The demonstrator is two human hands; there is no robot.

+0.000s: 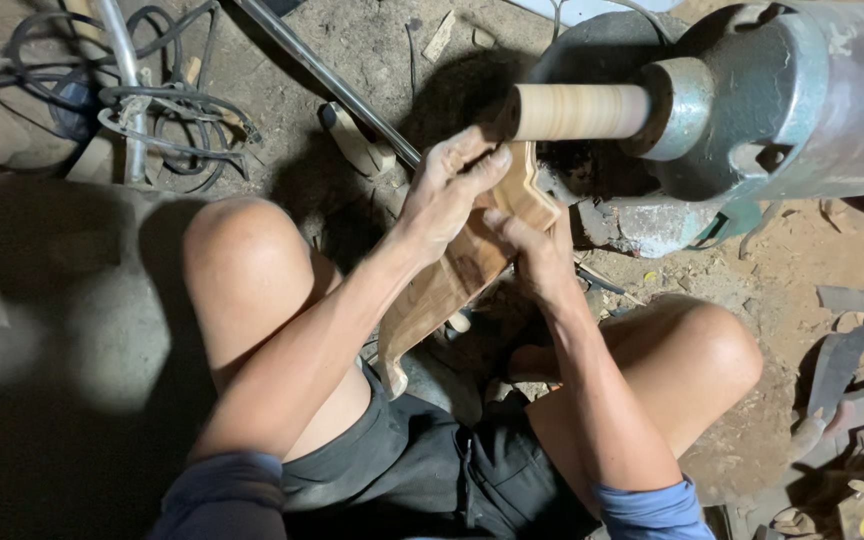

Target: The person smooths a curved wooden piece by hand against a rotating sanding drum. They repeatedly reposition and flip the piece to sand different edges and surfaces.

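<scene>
Your knees frame the work as you sit low on the dirt floor (772,300), dark shorts and blue sleeves at the bottom of the view. Far left, a tangle of black cables (122,110) lies around a metal pipe, well apart from anything you are handling, and a thin steel rod (332,85) runs diagonally past a sandal toward your hands.

Moving right, your left hand (447,190) is clenched around the upper part of the shaped wooden piece (452,275), fingers wrapped over its top edge. That piece slants from between your thighs up toward the machine, its notched upper end just under the sanding drum (577,110). Your right hand (537,250) grips the same piece from the far side, thumb pressed on its face, so both hands carry it together.

Right of that, the drum sticks out sideways from the grey motor housing (802,95), with dust and wood scraps beneath it.

You look to be in the shaping step, presenting the notched end to the drum. Whether wood and drum touch cannot be told from here. The next move calls for a steady two-handed hold, light pressure, and fingertips kept clear of the drum.
</scene>
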